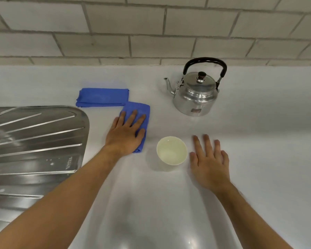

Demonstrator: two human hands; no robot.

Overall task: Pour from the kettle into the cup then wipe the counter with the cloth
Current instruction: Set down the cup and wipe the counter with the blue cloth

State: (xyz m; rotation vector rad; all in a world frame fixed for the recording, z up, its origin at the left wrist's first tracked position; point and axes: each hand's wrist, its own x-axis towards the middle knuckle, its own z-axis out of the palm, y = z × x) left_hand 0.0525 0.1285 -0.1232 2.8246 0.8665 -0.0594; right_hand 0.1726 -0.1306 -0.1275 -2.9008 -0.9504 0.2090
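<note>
Head view: two blue cloths (104,97), one kettle (196,94), one cup (171,152), two flat, spread hands (125,134).

My left hand (125,133) lies flat on the near cloth (139,112), palm down, fingers spread. Just right of it stands the cup (171,152), and my right hand (209,163) lies flat and spread just beyond the cup, so the cup blocks the straight line between my hands. Bare counter (258,133) runs ahead of my right hand up to the kettle (196,97), which stands near the wall (151,33). A second cloth (102,99) lies behind my left hand. The drainboard (34,137) hems in my left side. The near counter between my forearms is open.
</note>
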